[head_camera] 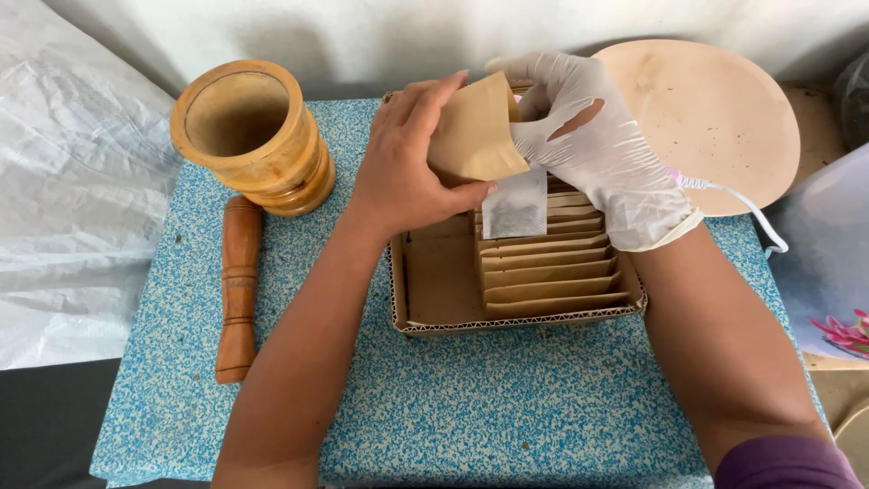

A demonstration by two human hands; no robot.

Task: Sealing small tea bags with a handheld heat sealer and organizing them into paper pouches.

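My bare left hand [403,154] grips a small brown paper envelope [475,131] from the left. My right hand [597,145], in a white glove, pinches the same envelope from the right. A white sachet [514,204] hangs below the envelope, between the two hands. Both hands hover over a shallow cardboard box [444,290] holding a row of several brown envelopes [552,267] stacked along its right side.
A wooden mortar [253,131] stands at the back left of the blue speckled tabletop [471,407], with a wooden pestle [238,285] lying in front of it. A round pale board [715,113] lies at the back right. White plastic sheeting [63,199] hangs on the left.
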